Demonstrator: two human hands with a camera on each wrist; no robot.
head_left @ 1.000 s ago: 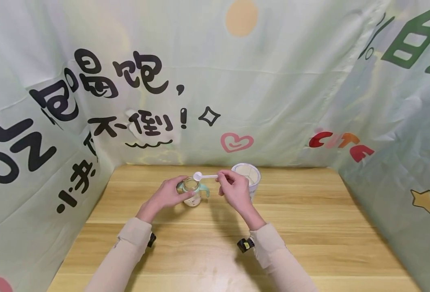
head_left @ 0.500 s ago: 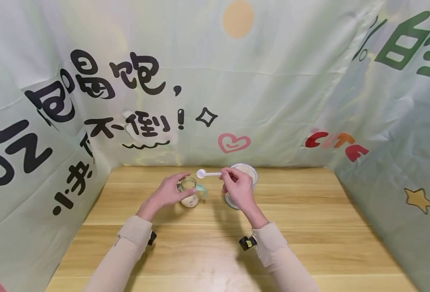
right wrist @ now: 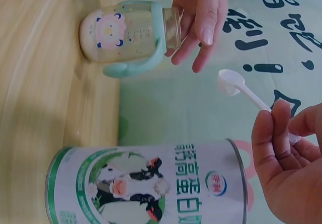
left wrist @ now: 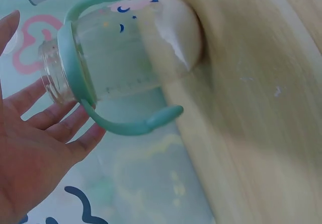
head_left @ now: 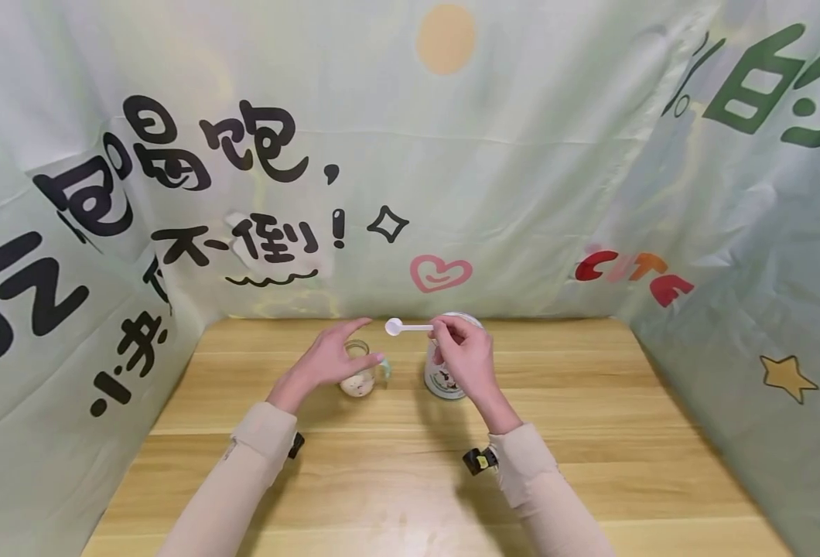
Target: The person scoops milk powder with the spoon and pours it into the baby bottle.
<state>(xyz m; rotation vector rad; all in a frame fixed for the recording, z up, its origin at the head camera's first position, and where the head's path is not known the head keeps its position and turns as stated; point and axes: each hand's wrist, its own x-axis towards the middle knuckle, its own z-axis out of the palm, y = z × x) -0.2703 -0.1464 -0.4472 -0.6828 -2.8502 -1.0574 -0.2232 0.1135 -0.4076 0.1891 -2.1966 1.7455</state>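
Note:
Between the right hand's (head_left: 467, 357) thumb and fingers, a white plastic scoop (head_left: 394, 327) is pinched by its handle, level in the air left of the can. In the right wrist view the scoop's bowl (right wrist: 231, 82) has white residue on its outside. The left hand (head_left: 329, 357) has its fingers spread beside the neck of a clear baby bottle (head_left: 357, 384); whether any fingertip touches it, I cannot tell. The uncapped bottle stands upright, with mint-green handles (left wrist: 151, 126) and white powder at its bottom. A milk powder can (right wrist: 136, 183) with a cow print stands below the right hand.
The wooden table (head_left: 382, 472) ends at a pale green printed cloth (head_left: 521, 201), which hangs behind it and along both sides. A few white specks (left wrist: 277, 90) lie on the table near the bottle.
The right hand has moved the scoop rightward, from above the bottle's mouth toward the can. The left hand has loosened around the bottle and its fingers have spread wider. The head view has shifted slightly.

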